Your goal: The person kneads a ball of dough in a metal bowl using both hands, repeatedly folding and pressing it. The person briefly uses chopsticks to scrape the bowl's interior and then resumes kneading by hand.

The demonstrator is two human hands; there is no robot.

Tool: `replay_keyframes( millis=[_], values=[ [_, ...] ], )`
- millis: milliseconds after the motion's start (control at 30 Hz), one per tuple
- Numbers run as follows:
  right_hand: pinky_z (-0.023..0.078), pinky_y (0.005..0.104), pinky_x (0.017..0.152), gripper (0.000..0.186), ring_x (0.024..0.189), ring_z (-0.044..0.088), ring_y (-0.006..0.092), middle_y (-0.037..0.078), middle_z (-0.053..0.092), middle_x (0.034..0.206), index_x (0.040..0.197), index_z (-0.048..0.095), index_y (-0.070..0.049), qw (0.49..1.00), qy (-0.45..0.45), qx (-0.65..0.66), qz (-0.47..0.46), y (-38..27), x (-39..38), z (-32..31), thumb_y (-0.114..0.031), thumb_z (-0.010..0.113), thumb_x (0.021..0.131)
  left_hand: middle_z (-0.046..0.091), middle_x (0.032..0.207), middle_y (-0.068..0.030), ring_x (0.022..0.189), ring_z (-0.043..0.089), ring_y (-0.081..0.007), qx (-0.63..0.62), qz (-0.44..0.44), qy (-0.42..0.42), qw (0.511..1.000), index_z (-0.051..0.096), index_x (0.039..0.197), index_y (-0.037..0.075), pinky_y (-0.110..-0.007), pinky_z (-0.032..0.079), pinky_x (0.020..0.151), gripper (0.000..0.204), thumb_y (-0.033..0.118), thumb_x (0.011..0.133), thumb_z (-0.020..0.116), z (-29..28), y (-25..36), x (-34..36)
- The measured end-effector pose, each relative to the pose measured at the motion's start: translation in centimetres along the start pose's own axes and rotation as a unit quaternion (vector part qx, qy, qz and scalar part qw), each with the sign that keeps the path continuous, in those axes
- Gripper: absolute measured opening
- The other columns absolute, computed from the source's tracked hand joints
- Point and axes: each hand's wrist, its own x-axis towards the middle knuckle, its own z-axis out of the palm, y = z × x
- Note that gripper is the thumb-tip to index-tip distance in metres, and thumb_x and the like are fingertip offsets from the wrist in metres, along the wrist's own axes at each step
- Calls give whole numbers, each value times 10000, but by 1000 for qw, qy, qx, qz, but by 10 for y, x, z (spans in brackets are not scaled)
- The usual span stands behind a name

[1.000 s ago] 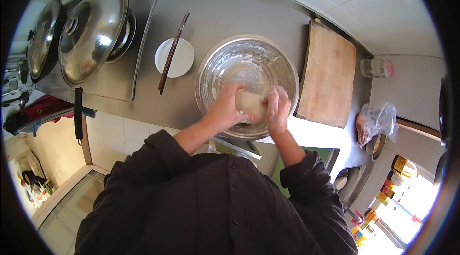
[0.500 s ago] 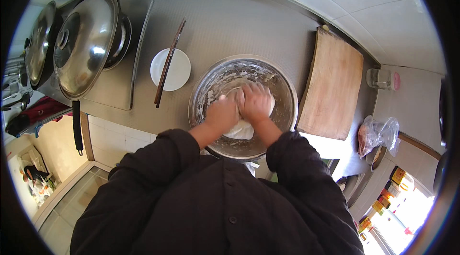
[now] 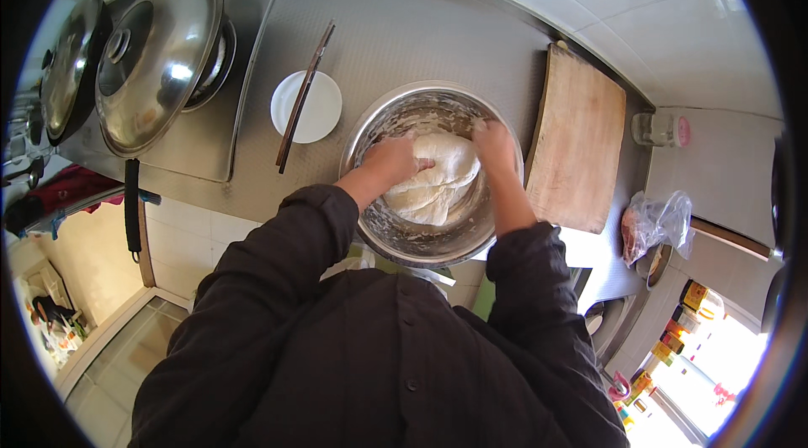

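A steel mixing bowl (image 3: 432,253) holds a pale, folded lump of dough (image 3: 431,191), with sticky smears around its inner wall. My left hand (image 3: 391,157) grips the dough's left side, thumb pressed against it. Up at the upper right of the dough, my right hand (image 3: 495,141) is slightly blurred, its fingers curled down by the bowl's inner wall; what they hold, if anything, I cannot make out. Left of the bowl, dark chopsticks (image 3: 299,111) lie across a white bowl (image 3: 324,115).
A wooden board (image 3: 576,145) sits to the right, near a glass jar (image 3: 656,130) and a plastic bag (image 3: 652,225). Two lidded pans (image 3: 151,69) crowd the left end of the steel counter (image 3: 396,18). Tiled wall runs along the back.
Both hands have moved apart from their bunched position over the dough, my right hand rightward and up. More of the dough's top now shows between them.
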Motion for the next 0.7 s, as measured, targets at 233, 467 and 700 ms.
replay_keyframes(
  millis=[233,467,700],
  values=[
    [543,412,710,216,857,669,315,164,680,892,852,696,-38,926,-139,-204,-287,-124,-34,44,-137,510,806,653,1039,-139,973,617,-333,24,149,74,986,555,1180,134,-432,494,806,449,367,801,614,52,-67,35],
    [519,435,777,256,897,652,323,197,662,949,900,683,-32,997,50,-40,32,-12,-11,12,-224,528,832,633,953,-252,940,603,-409,15,30,1,999,513,1216,75,-475,475,805,641,521,774,641,1,-9,3],
    [524,438,729,211,814,654,343,177,668,848,817,679,-46,883,-163,-231,-375,-98,-2,57,-203,549,764,653,928,-206,905,621,-371,46,50,2,998,656,957,60,-454,488,775,352,375,806,613,25,-37,23]
  ],
)
